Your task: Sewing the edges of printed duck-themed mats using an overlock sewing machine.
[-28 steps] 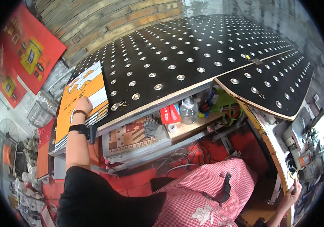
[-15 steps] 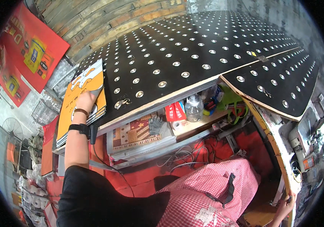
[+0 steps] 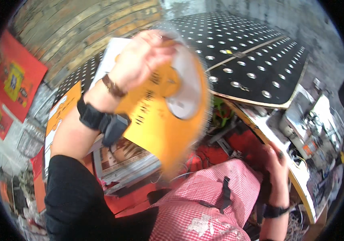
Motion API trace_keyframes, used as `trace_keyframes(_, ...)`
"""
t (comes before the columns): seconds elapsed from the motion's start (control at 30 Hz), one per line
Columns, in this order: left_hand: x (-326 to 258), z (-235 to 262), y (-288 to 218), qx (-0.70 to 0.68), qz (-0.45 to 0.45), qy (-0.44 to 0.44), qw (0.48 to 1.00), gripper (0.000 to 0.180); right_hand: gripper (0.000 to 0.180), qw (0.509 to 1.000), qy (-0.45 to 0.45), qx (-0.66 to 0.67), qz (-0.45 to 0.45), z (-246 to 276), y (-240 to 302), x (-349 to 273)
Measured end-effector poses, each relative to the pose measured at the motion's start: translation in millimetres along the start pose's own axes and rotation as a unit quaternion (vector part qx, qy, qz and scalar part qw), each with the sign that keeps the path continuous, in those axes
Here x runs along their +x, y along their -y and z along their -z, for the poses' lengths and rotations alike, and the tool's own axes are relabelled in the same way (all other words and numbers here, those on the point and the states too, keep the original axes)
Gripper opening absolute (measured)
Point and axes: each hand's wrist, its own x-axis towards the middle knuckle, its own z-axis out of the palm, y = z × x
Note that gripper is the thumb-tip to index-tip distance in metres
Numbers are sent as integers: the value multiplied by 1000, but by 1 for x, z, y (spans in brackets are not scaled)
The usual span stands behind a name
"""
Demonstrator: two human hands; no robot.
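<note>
My left hand (image 3: 139, 56) is raised over the black table, its fingers closed on the top edge of an orange printed sheet (image 3: 160, 108) with a white drawn shape. The sheet is blurred and hangs tilted in front of me. Below my left forearm, more orange and white sheets (image 3: 61, 106) lie at the table's left end, partly covered by the arm. My right hand (image 3: 275, 160) is by the wooden edge at the right, fingers bent around a small dark thing too blurred to name.
The black table (image 3: 256, 66) is dotted with rows of metal studs. A hinged-looking seam crosses it. Underneath, a shelf holds a patterned board (image 3: 119, 158). At the right stands a machine (image 3: 296, 124) amid clutter. A brick wall (image 3: 79, 24) rises behind.
My left hand has lifted an orange sheet off the left stack and carried it up and to the right. My right hand has risen along the wooden edge. The view has shifted.
</note>
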Motion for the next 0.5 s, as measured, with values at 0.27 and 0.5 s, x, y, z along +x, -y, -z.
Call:
trace_keyframes(0.27,-92,-37,54,147,-57,-118,980,43,12,992,-67,93,-45,-41,0,18)
trace_keyframes(0.5,-164,34,138,-224,263,-332,878,22,16,989,-139,46,23,-39,-8,37)
